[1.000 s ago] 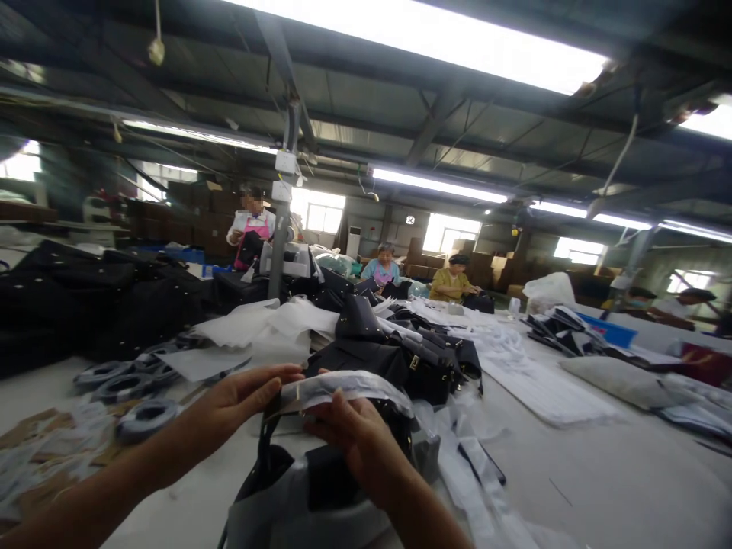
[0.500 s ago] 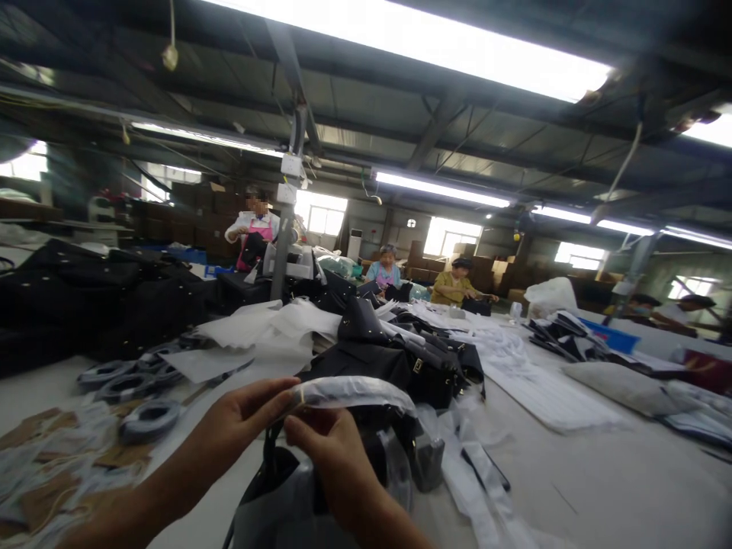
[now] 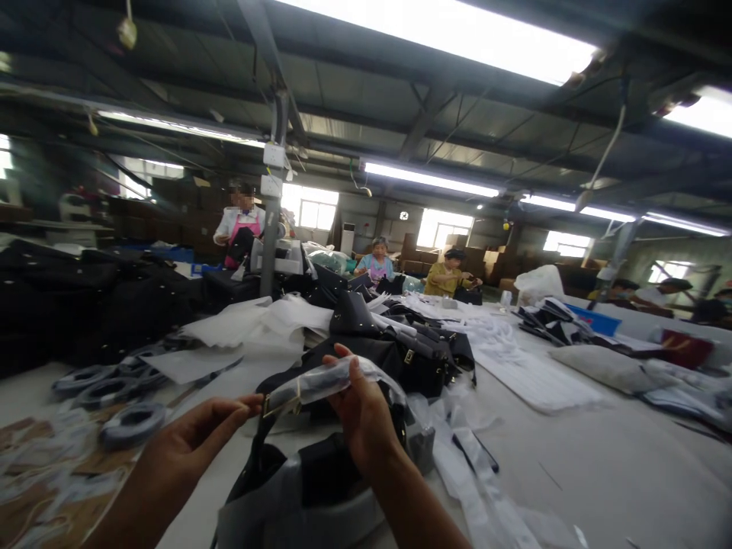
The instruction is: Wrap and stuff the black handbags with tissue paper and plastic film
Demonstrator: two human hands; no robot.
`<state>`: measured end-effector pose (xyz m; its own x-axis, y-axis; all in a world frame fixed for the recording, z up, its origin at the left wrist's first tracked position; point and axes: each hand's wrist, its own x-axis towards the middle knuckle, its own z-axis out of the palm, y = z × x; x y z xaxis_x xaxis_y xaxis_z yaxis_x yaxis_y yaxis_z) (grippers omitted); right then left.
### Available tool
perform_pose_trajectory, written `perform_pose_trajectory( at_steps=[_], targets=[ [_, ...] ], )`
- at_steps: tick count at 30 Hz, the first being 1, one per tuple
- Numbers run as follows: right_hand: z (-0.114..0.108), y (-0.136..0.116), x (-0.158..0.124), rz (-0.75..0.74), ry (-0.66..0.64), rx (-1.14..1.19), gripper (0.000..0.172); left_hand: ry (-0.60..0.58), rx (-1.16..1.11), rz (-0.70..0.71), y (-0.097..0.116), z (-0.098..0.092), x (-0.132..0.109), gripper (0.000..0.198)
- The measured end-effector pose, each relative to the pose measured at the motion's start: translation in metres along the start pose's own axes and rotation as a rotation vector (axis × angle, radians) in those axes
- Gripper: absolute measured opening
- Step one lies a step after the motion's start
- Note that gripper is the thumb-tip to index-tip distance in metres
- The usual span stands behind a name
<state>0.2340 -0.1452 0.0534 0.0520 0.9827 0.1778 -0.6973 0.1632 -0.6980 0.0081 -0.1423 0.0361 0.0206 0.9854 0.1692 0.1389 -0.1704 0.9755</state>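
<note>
Handle (image 3: 284, 395), curved, in whitish plastic film (image 3: 317, 383): likely light, pliable, slippery; best held mid-length.
Left hand (image 3: 191, 438): fingertips pinched on left end.
Right hand (image 3: 366, 419): half-curled around middle.

One head-worn camera faces forward over a cluttered bench (image 3: 572, 473); the left hand (image 3: 191, 438) and right hand (image 3: 369, 419) are close, low in view. It takes in ceiling lights (image 3: 446, 38) overhead and, far off, bright windows (image 3: 312, 207).
</note>
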Motion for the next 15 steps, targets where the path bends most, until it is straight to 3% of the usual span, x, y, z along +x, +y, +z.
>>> perform_pose_trajectory(
  at_steps=[5, 10, 12, 15],
  targets=[
    [0.003, 0.012, -0.006, 0.024, -0.079, -0.089, 0.055, -0.164, -0.304, -0.061, -0.002, 0.013, 0.005, 0.059],
    [0.018, 0.031, -0.022, 0.073, -0.151, -0.259, 0.068, -0.367, -0.175, 0.007, -0.001, 0.021, 0.001, 0.059],
    [0.024, 0.041, -0.024, 0.047, -0.123, -0.303, 0.071, -0.358, -0.151, 0.018, -0.001, 0.025, -0.001, 0.054],
    [0.027, 0.056, -0.024, -0.045, -0.069, -0.401, 0.063, -0.281, -0.222, -0.013, -0.005, 0.030, -0.004, 0.060]
  ],
)
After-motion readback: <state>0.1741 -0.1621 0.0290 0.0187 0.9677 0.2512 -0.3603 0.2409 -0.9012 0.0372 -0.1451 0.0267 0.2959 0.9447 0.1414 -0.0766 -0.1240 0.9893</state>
